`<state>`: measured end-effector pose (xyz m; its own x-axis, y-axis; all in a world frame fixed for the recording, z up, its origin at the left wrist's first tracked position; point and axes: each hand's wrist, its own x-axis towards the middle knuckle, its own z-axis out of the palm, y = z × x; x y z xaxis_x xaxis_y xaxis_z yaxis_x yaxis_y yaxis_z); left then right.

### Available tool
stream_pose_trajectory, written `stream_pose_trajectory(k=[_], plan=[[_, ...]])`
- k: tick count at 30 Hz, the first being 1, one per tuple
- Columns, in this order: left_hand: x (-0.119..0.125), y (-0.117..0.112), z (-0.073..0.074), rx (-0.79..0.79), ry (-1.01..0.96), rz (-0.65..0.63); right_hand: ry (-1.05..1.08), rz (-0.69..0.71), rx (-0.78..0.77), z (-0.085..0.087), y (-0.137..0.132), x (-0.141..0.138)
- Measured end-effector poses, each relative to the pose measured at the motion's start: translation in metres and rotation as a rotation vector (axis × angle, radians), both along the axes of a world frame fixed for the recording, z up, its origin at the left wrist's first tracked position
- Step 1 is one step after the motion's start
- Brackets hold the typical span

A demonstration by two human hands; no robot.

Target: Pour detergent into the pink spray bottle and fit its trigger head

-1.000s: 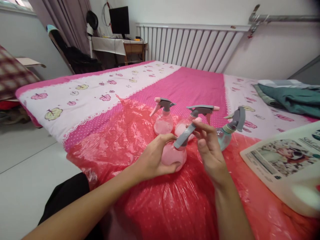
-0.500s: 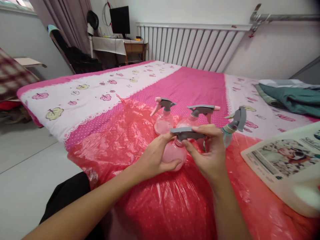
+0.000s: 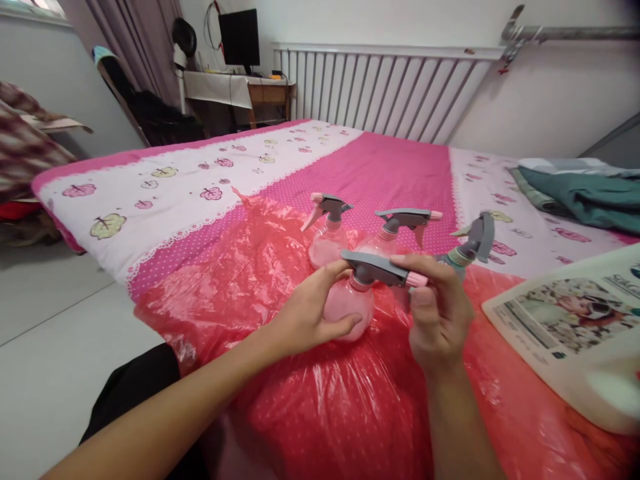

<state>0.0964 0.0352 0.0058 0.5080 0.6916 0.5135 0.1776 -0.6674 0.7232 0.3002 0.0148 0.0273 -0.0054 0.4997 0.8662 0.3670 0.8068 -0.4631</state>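
A pink spray bottle [image 3: 349,310] with a grey spray head stands upright on red plastic sheeting [image 3: 210,273]. My left hand [image 3: 313,308] is wrapped round the body of this bottle, thumb across its front. My right hand [image 3: 443,310] is curled at the pink nozzle end of the spray head, index finger along the top and thumb below. The trigger is hidden by the right hand. Just behind stand two more pink spray bottles, one at the left [image 3: 327,250] and one in the middle [image 3: 377,243]. A bluish spray bottle [image 3: 455,260] is partly covered by my right hand.
A large cream jug [image 3: 560,333] with a printed label lies at the right. Folded green cloth [image 3: 585,190] rests on the bed [image 3: 400,163]. Beyond are a white radiator [image 3: 360,87], a desk with a monitor [image 3: 240,40] and a chair [image 3: 155,113]. A person's plaid sleeve [image 3: 25,140] shows at far left.
My right hand has slid rightward along the spray head, from near its neck to the nozzle end, uncovering the pink tip. My left hand keeps its hold on the bottle.
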Motion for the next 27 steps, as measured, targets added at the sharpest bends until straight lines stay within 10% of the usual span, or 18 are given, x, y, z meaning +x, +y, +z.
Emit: stream_pose_trajectory(k=[18,27], plan=[[0.0,0.003,-0.004,0.019,0.007,-0.007,0.19,0.31,-0.284,0.001,-0.002,0.008],[-0.001,-0.001,-0.003,0.028,0.035,0.023,0.194,0.231,-0.301,0.0,-0.001,0.01]])
